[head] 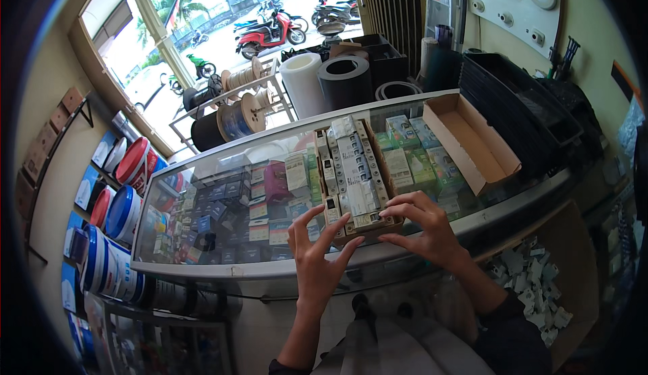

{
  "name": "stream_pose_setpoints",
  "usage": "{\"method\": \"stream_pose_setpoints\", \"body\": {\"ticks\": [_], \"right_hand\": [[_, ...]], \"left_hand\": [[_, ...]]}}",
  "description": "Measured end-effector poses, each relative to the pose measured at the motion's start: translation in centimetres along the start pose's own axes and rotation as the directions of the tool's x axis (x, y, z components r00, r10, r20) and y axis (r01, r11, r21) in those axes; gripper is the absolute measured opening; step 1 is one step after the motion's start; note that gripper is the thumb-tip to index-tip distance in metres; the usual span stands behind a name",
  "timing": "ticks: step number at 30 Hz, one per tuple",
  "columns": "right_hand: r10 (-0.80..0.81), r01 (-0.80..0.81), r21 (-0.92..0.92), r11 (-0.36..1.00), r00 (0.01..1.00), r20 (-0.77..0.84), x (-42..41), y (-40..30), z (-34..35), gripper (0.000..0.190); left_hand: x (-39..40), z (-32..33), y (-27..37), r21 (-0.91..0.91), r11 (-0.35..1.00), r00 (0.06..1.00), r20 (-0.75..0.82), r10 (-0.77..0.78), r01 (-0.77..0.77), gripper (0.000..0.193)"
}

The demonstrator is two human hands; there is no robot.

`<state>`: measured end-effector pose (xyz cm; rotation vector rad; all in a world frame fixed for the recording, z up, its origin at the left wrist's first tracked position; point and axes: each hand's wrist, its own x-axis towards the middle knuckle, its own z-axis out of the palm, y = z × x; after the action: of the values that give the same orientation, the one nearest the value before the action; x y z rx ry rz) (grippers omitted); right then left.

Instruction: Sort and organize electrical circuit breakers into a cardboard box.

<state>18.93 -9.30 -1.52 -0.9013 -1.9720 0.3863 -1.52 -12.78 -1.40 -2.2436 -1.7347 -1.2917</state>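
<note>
A long cardboard box (388,173) filled with rows of miniature circuit breakers (354,160) lies on the glass display counter in front of me. My left hand (318,253) is at the box's near left corner, its fingertips touching or close to a breaker and the thumb by the near edge. At the near right corner is my right hand (428,228), with fingers bent over the end breaker and the thumb low at the front wall. Both hands have their fingers apart; whether they press on the box cannot be told. An empty cardboard box (473,144) sits farther right on the glass.
Boxed goods (217,223) show under the counter's glass (298,147). Black trays (521,106) are stacked at the right end. Below right, an open carton (577,273) holds many small pale parts (534,284). Cable reels (243,117) and plastic rolls (304,84) stand behind the counter.
</note>
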Motion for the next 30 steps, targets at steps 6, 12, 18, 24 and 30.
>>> {"method": "stream_pose_setpoints", "body": {"ticks": [6,12,18,24,30], "right_hand": [[-0.094,0.086,-0.142,0.986,0.994,-0.047,0.0,-0.3,0.2,0.033],[-0.044,0.050,0.043,0.998,0.992,-0.116,-0.2,0.2,1.2,0.029],[0.347,-0.264,0.334,0.905,0.911,-0.221,3.4,3.7,2.1,0.030],[0.496,-0.356,0.564,0.745,0.861,-0.112,6.6,6.4,5.2,0.041],[0.561,-0.403,0.684,0.607,0.828,-0.010,6.3,7.3,6.1,0.044]], "left_hand": [[0.7,1.2,-0.6,-0.190,0.978,0.996,-0.021,-0.089,0.083,0.050],[4.1,2.3,-3.2,-0.453,0.826,0.933,0.041,-0.357,0.336,0.051],[10.3,4.8,-4.9,-0.437,0.800,0.905,0.296,-0.304,0.412,0.075],[10.2,6.9,-7.7,-0.446,0.757,0.877,0.284,-0.387,0.478,0.075],[9.9,7.1,-7.2,-0.598,0.638,0.875,0.320,-0.364,0.485,0.074]]}}
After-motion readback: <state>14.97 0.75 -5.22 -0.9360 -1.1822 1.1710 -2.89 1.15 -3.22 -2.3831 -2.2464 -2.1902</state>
